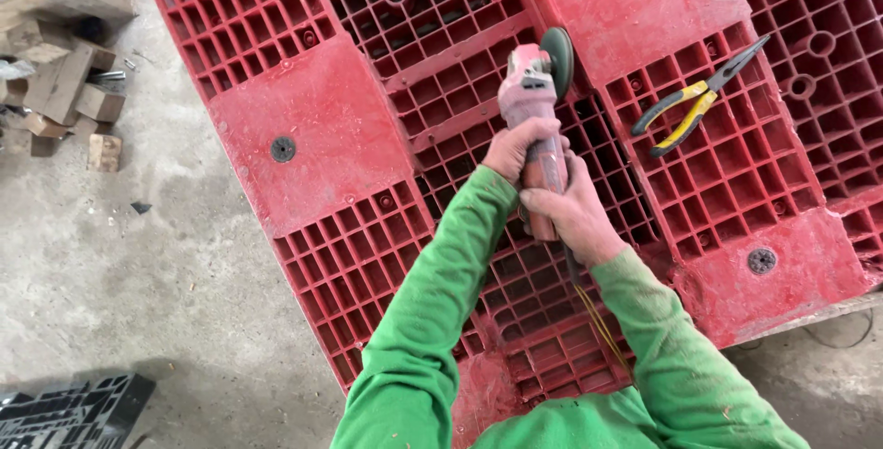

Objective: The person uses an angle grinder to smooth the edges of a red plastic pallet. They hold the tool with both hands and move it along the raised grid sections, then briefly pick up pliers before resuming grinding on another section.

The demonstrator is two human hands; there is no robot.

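Both hands clamped the red angle grinder (535,109), left hand (520,147) ahead of right hand (570,212), disc over my red plastic pallet (313,127), pliers (699,97) nearby

Both hands, left hand (517,147) and right hand (568,212), gripping red angle grinder (533,104) over red plastic pallet (313,127), yellow-handled pliers (699,99) lying right

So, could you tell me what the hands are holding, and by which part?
Both hands, left hand and right hand, grip the angle grinder around its body.

Yellow-handled pliers (701,97) are laid on the grid. Wooden blocks (64,90) are piled on the concrete floor (138,283); a black pallet (74,412) is seen.
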